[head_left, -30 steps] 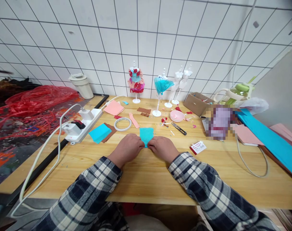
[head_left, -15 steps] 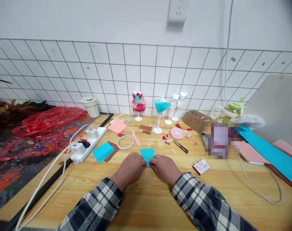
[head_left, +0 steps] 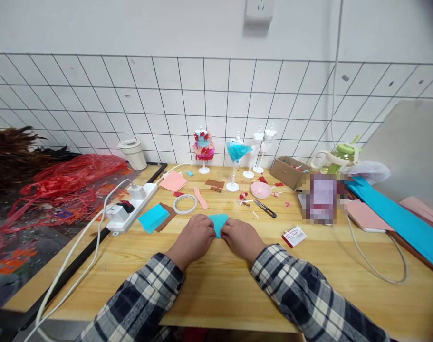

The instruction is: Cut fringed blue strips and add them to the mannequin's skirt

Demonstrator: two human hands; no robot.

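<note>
A small blue paper piece (head_left: 218,223) is held between both hands, low over the middle of the wooden table. My left hand (head_left: 197,235) pinches its left edge, and my right hand (head_left: 240,235) pinches the right edge; the fingertips are partly hidden. Beyond them stands a small white dress form with a blue paper skirt (head_left: 238,151). To its left is another form dressed in pink, red and blue (head_left: 203,145). A tape roll (head_left: 185,204) lies left of the hands, near a blue sheet (head_left: 154,218) on brown paper. Black snips (head_left: 265,208) rest to the right.
A power strip (head_left: 136,209) with white cables runs along the left. Toward the back are a pink dish (head_left: 261,190), two bare white forms, a cardboard box (head_left: 288,172) and a green-lidded bottle (head_left: 344,156). A label card (head_left: 294,236) and looping cable lie right.
The view has tilted slightly downward. The blue paper's upper edge now shows less above the fingers, and both hands still grip it.
</note>
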